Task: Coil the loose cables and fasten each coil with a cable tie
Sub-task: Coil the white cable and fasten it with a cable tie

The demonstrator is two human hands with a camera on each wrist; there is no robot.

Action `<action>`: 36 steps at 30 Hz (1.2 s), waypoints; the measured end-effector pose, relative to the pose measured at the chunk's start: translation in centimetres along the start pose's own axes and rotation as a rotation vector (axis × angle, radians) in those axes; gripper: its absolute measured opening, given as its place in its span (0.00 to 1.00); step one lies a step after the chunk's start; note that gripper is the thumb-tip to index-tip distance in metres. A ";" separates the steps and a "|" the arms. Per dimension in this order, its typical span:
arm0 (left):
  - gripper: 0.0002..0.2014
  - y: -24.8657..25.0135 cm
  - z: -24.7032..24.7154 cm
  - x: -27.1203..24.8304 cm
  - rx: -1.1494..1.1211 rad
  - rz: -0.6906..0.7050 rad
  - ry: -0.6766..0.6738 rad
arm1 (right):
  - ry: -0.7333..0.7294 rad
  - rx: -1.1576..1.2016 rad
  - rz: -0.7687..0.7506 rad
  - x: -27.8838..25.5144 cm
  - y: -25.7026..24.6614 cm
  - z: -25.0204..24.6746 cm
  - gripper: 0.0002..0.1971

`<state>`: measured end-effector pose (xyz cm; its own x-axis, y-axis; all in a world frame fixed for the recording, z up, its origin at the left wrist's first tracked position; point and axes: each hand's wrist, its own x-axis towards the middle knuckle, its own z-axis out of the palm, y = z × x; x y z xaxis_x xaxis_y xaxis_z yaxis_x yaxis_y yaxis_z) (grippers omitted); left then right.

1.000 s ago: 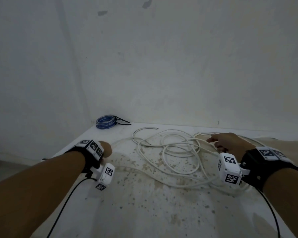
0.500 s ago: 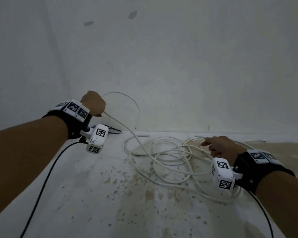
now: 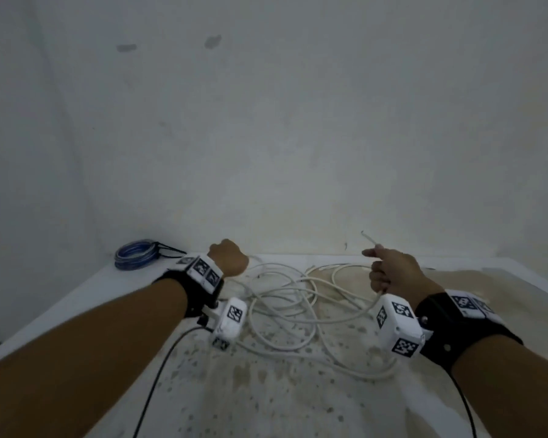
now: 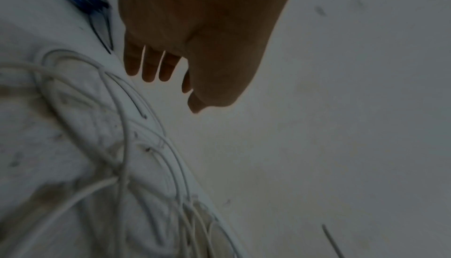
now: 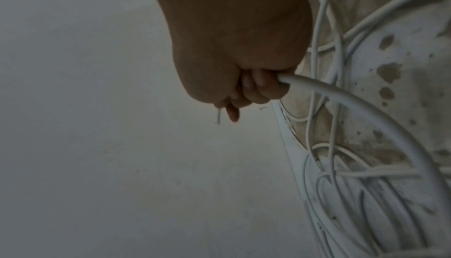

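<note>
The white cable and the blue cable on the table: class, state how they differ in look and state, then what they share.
The white cable sprawls in loose tangled loops mid-table; the blue cable lies as a tidy coil at the far left corner. The right hand grips the white cable near its end; no hand touches the blue cable. The blue cable has dark strands sticking out from it, seemingly a tie; the white cable shows none. Both rest on the stained white table.

Dim, grainy, softly blurred views
</note>
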<state>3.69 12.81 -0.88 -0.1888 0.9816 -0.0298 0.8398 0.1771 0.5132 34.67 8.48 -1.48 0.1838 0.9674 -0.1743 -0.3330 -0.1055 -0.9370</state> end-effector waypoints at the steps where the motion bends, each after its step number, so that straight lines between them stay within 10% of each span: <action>1: 0.19 -0.1 0.8 -1.3 -0.013 0.020 -0.043 | 0.019 0.059 -0.011 0.0 0.1 0.4 0.16; 6: 0.35 -0.8 3.9 -8.4 -0.361 -0.203 -0.564 | 0.029 0.248 -0.016 -0.7 1.2 5.7 0.17; 10: 0.39 -0.8 4.6 -9.5 -0.713 -0.366 -0.698 | -0.044 0.329 0.024 -2.3 2.0 9.4 0.15; 15: 0.03 0.0 3.4 -9.1 -1.056 -0.432 -0.396 | -0.160 0.356 0.028 -4.7 1.1 10.4 0.18; 21: 0.10 0.7 1.3 -7.3 -1.419 -0.350 -0.014 | -0.275 0.084 -0.024 -5.6 0.6 8.9 0.13; 27: 0.14 -0.5 -2.7 -6.5 -1.219 -0.227 0.169 | -0.540 -0.296 0.039 -5.0 2.8 6.6 0.16; 32: 0.09 -1.2 -4.1 -7.4 -0.491 0.206 0.098 | -0.612 -0.146 0.098 -5.7 2.4 8.3 0.13; 36: 0.07 0.3 -4.8 -8.1 -0.383 0.430 0.131 | -0.641 -0.098 -0.036 -7.1 1.8 11.7 0.13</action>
<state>3.05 4.60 3.60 0.0465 0.9380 0.3436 0.6162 -0.2976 0.7292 21.91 4.14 1.67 -0.4049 0.9133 0.0449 -0.2457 -0.0614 -0.9674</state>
